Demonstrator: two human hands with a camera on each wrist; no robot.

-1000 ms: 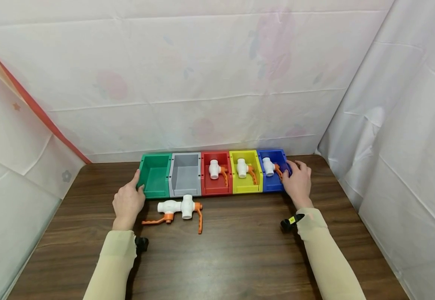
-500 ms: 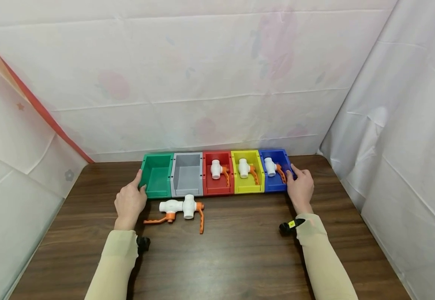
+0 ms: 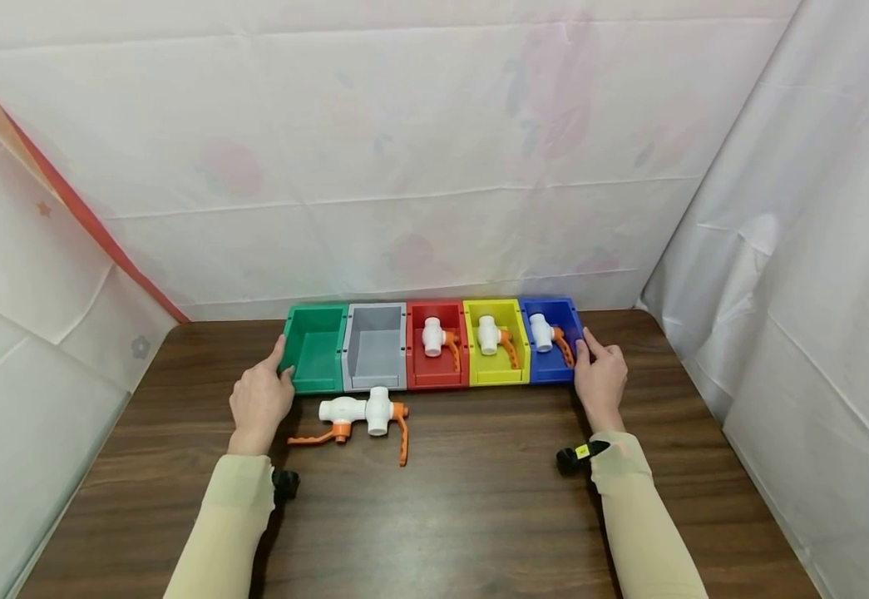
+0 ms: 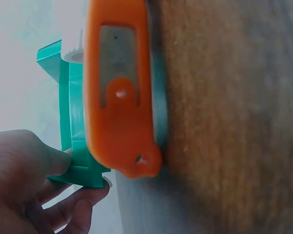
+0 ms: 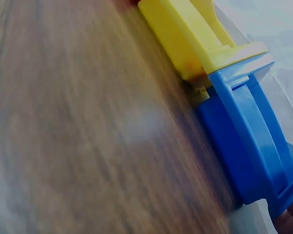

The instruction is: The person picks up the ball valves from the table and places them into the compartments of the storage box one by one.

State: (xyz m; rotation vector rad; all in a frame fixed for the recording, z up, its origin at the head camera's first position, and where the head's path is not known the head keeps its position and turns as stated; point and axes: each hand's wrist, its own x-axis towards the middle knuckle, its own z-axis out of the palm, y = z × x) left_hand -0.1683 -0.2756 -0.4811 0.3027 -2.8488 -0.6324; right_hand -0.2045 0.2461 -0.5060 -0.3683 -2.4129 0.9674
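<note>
In the head view, my left hand [image 3: 260, 403] holds the outer side of the green bin [image 3: 316, 353], at the left end of a joined row. The left wrist view shows its thumb on one side of the green wall [image 4: 78, 122] and fingers on the other. At the row's right end, my right hand [image 3: 602, 383] grips the blue bin [image 3: 549, 364] by its outer side; in the right wrist view only fingertips [image 5: 290, 222] show at its edge. White ball valves with orange handles lie in the blue, yellow [image 3: 496, 370] and red [image 3: 434, 373] bins, one in each.
The grey bin [image 3: 374, 353] between green and red has nothing in it. Two more ball valves [image 3: 343, 410] lie end against side on the wooden table [image 3: 464, 499], before the green and grey bins. A white curtain [image 3: 434, 166] hangs right behind the row.
My right hand has slid slightly toward me along the blue bin's outer side. The left hand keeps its hold on the green bin. The head view has shifted a little.
</note>
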